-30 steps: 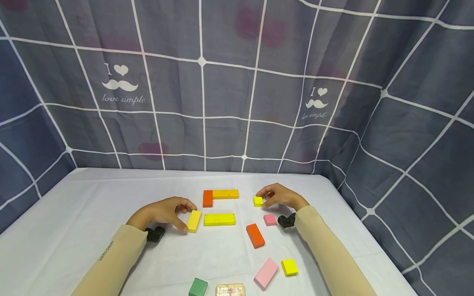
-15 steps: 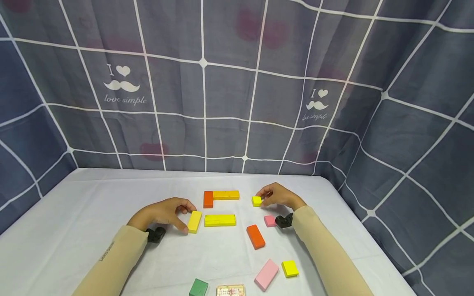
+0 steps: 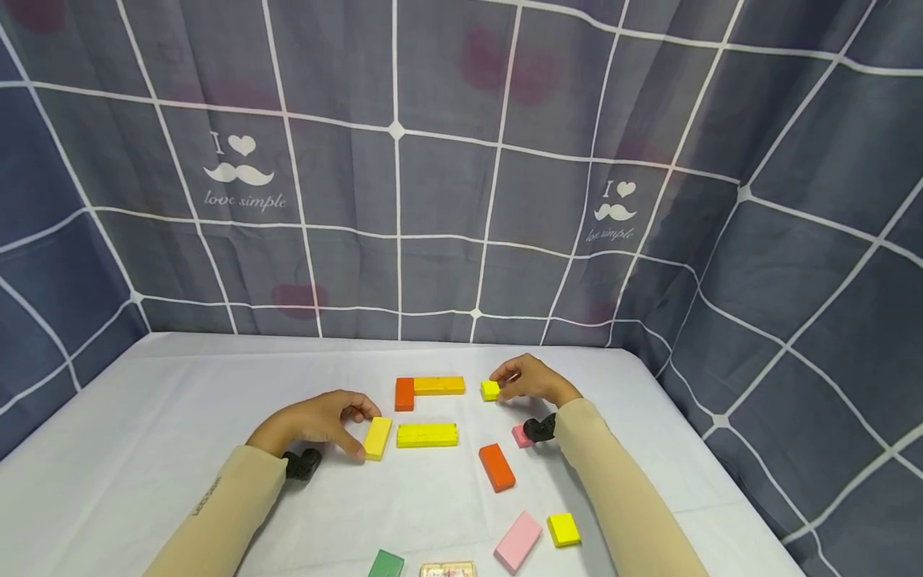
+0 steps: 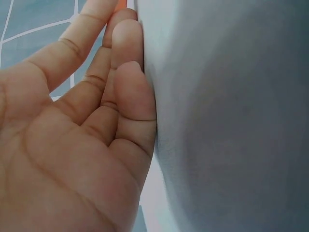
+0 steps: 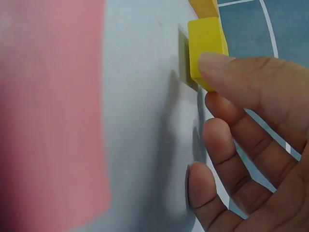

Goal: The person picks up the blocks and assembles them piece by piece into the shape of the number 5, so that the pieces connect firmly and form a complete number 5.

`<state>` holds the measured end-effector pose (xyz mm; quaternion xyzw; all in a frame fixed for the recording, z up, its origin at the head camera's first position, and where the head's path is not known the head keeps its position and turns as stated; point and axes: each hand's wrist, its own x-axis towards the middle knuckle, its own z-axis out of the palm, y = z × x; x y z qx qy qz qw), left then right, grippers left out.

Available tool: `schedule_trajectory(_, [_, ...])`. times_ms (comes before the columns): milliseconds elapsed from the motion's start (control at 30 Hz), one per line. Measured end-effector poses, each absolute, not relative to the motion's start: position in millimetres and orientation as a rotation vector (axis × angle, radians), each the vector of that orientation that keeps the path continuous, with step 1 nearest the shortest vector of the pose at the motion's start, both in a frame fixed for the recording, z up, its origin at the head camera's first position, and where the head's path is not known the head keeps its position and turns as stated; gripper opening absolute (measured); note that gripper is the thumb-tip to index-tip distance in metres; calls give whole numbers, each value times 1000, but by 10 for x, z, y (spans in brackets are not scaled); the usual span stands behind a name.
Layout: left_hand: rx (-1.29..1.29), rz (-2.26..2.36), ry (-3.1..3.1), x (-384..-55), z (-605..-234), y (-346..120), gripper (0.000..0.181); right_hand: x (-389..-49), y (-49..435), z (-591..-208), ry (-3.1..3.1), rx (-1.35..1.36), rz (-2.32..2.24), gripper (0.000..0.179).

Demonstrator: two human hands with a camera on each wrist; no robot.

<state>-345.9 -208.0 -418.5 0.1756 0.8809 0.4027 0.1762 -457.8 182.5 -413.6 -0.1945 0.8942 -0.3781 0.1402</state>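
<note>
In the head view my left hand (image 3: 315,423) spans a pale yellow block (image 3: 378,438), thumb at its near end and index finger at its far end. The left wrist view shows that hand's palm (image 4: 58,159) and bent fingers low along the white cloth; the block is out of sight there. My right hand (image 3: 530,380) pinches a small yellow block (image 5: 206,41) between thumb and index finger, the other fingers loosely bent below. Between the hands lie a longer yellow block (image 3: 427,435) and, farther back, an upright-set orange-red block (image 3: 405,394) meeting an amber block (image 3: 440,385).
Nearer on the white table (image 3: 303,537) lie an orange-red block (image 3: 497,467), a pink block (image 3: 517,542), a yellow square block (image 3: 563,530), a green block (image 3: 386,564) and a patterned piece (image 3: 448,570). A small pink block (image 3: 521,437) sits partly behind the right wrist camera (image 3: 541,429).
My right hand has moved left with the small yellow block, nearer the amber block. The right wrist camera now partly covers the small pink block. My left hand stays at its block.
</note>
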Motion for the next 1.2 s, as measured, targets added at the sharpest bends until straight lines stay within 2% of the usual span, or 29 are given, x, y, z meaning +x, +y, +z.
schedule_trajectory(1200, [467,1114,2518,-3461,-4195,-2058,51,-4659,1509,-4158,2640,-552,-1036,33])
